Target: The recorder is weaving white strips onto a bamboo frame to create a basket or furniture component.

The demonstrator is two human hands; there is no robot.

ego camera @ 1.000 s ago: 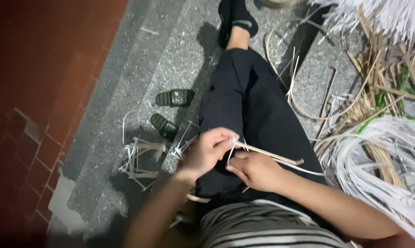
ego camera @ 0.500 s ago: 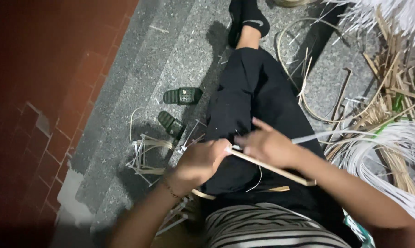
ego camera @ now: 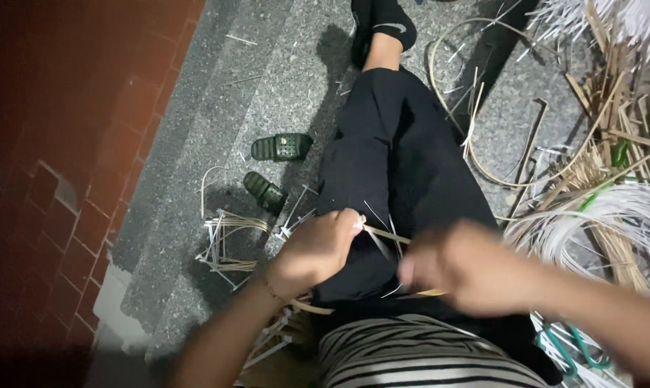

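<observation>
I sit with black trousers (ego camera: 397,158) over my lap, looking down. My left hand (ego camera: 316,250) is closed around the end of a thin tan cane strip (ego camera: 386,234) that runs to the right across my thigh. My right hand (ego camera: 468,267) is blurred with motion just right of it, fingers curled; whether it grips the strip or a thin white strand I cannot tell. Fine white strands (ego camera: 376,215) stick out next to my left fist.
Two dark green slippers (ego camera: 282,147) lie on the grey granite floor (ego camera: 267,86) to the left. Cut strip scraps (ego camera: 224,241) lie beside my left knee. Coils of white cane (ego camera: 605,215) and tan strips (ego camera: 612,93) pile up at the right. Red brick paving (ego camera: 66,144) borders the left.
My right hand has moved down and back toward my body and is now blurred. My left hand stays closed on the strip at my lap. The view shifted slightly.
</observation>
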